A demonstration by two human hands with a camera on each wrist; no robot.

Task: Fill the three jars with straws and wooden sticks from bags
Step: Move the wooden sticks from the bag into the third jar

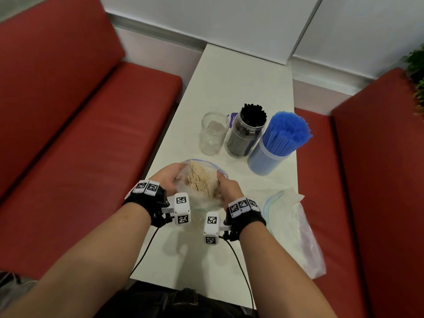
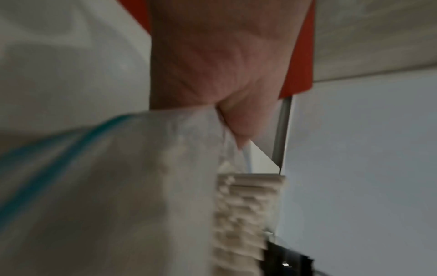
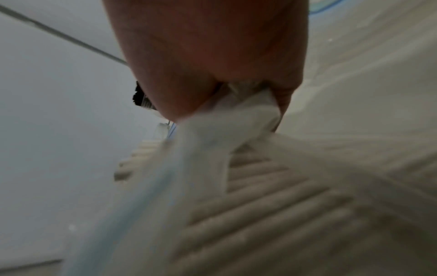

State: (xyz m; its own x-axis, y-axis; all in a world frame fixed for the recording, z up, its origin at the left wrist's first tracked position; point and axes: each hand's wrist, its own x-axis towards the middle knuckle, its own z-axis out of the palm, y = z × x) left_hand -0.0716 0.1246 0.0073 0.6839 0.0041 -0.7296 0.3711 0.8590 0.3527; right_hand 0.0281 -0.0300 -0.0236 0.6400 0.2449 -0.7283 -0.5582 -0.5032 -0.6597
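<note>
Both forearms reach in from the near edge of the narrow white table (image 1: 229, 88), each with a black wrist strap that carries white marker blocks. Between them, close to the near edge and toward the table's left side, the left hand (image 1: 168, 177) and the right hand (image 1: 229, 188) hold a clear zip bag (image 1: 204, 203) with a blue seal line. This bag is full of pale wooden sticks (image 1: 202, 180), and their ends stand out of its open mouth. The left hand's fingers are curled around the left side of the bag; in the left wrist view the bag's plastic is bunched under the hand. The right hand pinches a fold of the plastic on the right side, which the right wrist view shows pressed between thumb and fingers.

Farther along the table, three jars stand in a row near its right edge. The empty glass jar (image 1: 212, 134) is the most left. Just beside it is a jar of black straws (image 1: 246, 131), and next, touching or nearly touching, a jar of blue straws (image 1: 277, 143). The straws stand higher than the rims of both jars.

At the near right corner lies an empty zip bag (image 1: 296, 228), flat and wrinkled, partly over the table's right edge. Red benches (image 1: 80, 134) run along both long sides of the table.
</note>
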